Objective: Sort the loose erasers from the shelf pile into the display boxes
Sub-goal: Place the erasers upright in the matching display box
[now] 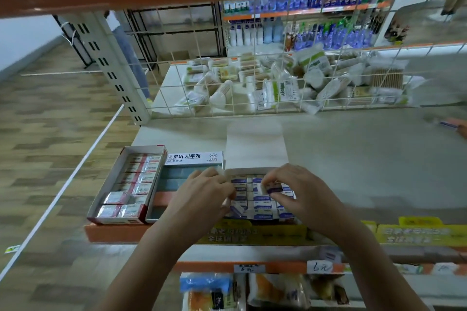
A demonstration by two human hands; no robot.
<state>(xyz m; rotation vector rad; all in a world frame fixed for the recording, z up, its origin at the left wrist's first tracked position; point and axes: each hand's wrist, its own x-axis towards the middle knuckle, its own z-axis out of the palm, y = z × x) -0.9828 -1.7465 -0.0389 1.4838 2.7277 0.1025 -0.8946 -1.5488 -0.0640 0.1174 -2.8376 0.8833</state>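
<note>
Right hand: the right hand (298,189) hovered over the white cardboard display box of blue-and-white wrapped erasers (260,201), thumb and fingers curled to pinch one blue-and-white wrapped eraser (271,188) just above the packed rows.
Left hand: the left hand (202,197) rested at the left edge of the same box, fingers curled inward; a pale eraser (235,208) lay under its fingertips, but whether they gripped it could not be told.
Middle box: it sat at the front of the grey shop shelf (353,159), its rows nearly full, its white lid flap (255,144) standing behind it.
Left box: a red-and-white open cardboard box of red-banded erasers (126,184) stood at the shelf's left end, well filled.
Between boxes: a pale blue box with a printed white lid panel (193,159) sat touching both, partly hidden by the left wrist.
Shelf edge: yellow printed price strips (417,233) ran along the front lip.
Behind: a white wire grid panel (278,63) backed the shelf, with white packaged goods (290,83) heaped beyond it.
Below: a handwritten price tag (319,266) hung on the orange rail (202,266) of the lower shelf.
</note>
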